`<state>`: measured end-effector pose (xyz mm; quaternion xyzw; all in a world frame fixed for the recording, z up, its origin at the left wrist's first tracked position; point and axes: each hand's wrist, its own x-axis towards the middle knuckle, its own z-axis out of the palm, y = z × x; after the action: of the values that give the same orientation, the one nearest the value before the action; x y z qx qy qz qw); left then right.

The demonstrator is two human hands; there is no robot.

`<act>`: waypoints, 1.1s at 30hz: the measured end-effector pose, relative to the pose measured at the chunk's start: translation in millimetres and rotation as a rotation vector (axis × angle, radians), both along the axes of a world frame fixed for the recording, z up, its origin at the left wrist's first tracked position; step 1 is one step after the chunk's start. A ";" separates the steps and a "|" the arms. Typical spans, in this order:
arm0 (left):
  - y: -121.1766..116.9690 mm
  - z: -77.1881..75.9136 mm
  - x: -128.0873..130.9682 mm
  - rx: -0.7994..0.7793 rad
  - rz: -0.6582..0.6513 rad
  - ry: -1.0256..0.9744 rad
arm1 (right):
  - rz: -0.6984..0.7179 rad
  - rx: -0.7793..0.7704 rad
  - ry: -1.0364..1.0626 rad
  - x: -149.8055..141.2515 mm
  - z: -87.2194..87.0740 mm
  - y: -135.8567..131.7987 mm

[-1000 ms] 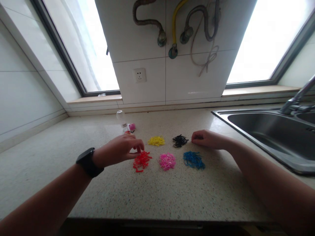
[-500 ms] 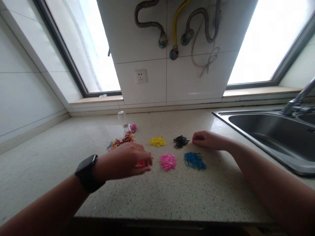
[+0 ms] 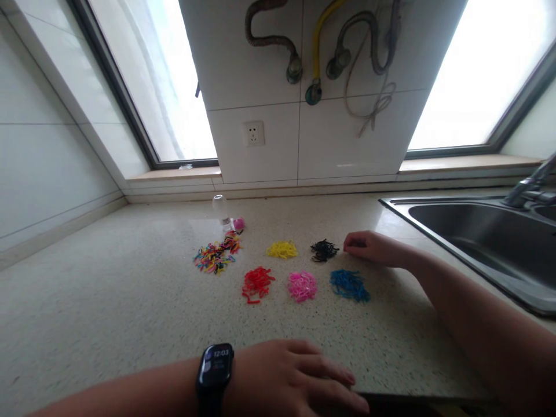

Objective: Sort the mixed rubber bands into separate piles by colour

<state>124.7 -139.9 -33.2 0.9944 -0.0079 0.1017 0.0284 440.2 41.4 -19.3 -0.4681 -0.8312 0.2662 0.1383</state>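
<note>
My left hand (image 3: 291,379) is over the counter's front edge, its fingers stretched out and apart, holding nothing; a black smartwatch (image 3: 216,370) is on that wrist. My right hand (image 3: 369,248) rests on the counter beside the pile of black rubber bands (image 3: 324,250), fingers curled in, with nothing visible in them. Small rubber bands lie in piles by colour: yellow (image 3: 282,249), red (image 3: 257,282), pink (image 3: 303,286) and blue (image 3: 350,285). To the left is a loose heap of mixed-colour rubber bands (image 3: 215,256). Behind it stands a small clear bottle (image 3: 221,211) next to a pink cap (image 3: 238,223).
A steel sink (image 3: 469,231) with a tap (image 3: 527,188) is set into the speckled counter (image 3: 143,324) on the right. A socket (image 3: 253,133), pipes and a yellow hose (image 3: 317,46) are on the tiled wall behind, between two windows.
My left hand has moved from above the red pile down and right to the front edge, its fingers spreading, leaving the red pile uncovered. My right hand stays by the black pile.
</note>
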 end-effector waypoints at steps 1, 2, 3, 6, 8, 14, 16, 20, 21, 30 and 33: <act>-0.8 -1.0 -0.6 0.048 -0.002 0.001 | -0.004 -0.001 0.018 -1.2 -0.2 -0.6; -1.6 -1.3 -1.1 0.086 0.001 -0.001 | -0.010 -0.004 0.039 -2.9 0.0 -1.6; -2.2 -1.0 -1.5 0.116 0.006 -0.005 | -0.017 -0.008 0.065 -5.3 0.7 -2.9; -3.4 1.3 -1.7 0.183 0.020 -0.023 | -0.051 -0.003 0.174 -18.6 6.3 -9.8; -3.8 2.9 -1.2 0.218 0.016 -0.032 | -0.060 0.012 0.268 -33.4 12.1 -16.8; -6.1 8.9 -0.7 0.294 0.029 -0.032 | 0.111 0.008 0.366 -106.8 29.3 -43.4; -7.5 10.5 -0.9 0.306 0.045 -0.029 | 0.206 0.093 0.236 -138.6 35.6 -50.4; -9.5 10.5 -0.9 0.323 0.068 -0.033 | 0.366 0.293 -0.004 -204.7 41.9 -52.2; -9.6 10.0 -0.8 0.326 0.069 -0.035 | 0.372 0.309 -0.061 -220.1 40.9 -49.9; -6.1 8.9 -2.7 0.323 0.057 -0.006 | 0.245 0.341 -0.287 -290.2 13.1 -23.7; -6.2 10.3 -3.6 0.326 0.060 -0.007 | 0.241 0.340 -0.301 -291.3 11.7 -20.1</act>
<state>121.1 -146.1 -22.8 0.9852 0.0054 0.1035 -0.1366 148.9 21.3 -7.6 -0.3701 -0.9250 0.0646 0.0568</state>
